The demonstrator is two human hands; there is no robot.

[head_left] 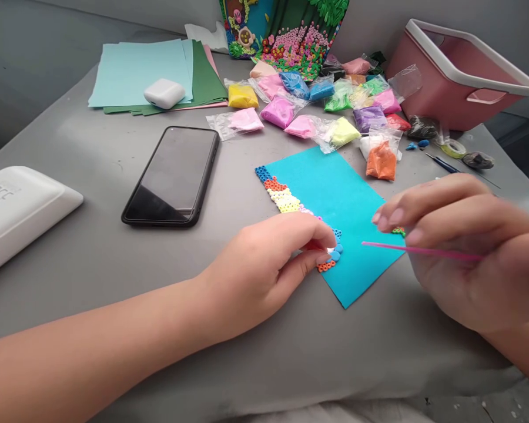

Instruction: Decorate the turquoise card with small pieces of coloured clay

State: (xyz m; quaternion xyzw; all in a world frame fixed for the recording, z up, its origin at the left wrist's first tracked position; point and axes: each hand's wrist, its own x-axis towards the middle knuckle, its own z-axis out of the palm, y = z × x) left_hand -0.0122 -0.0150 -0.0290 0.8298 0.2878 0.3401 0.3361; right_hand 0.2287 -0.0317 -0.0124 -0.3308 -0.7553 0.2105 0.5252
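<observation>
Fingers: your left hand point(268, 264) pinches blue clay point(336, 252) on the card point(335, 194), right hand point(458, 247) grips the pick point(418, 251); a slip could smear the bead rows point(282, 194).

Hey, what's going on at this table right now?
A person is working small clay rings onto a turquoise sheet on a grey table. The left hand presses its fingers at the strip of coloured rings along the sheet's edge, near some blue bits. The right hand holds a thin pink stick above the sheet. Bags of coloured clay, a black phone and a pink bin lie behind.
</observation>
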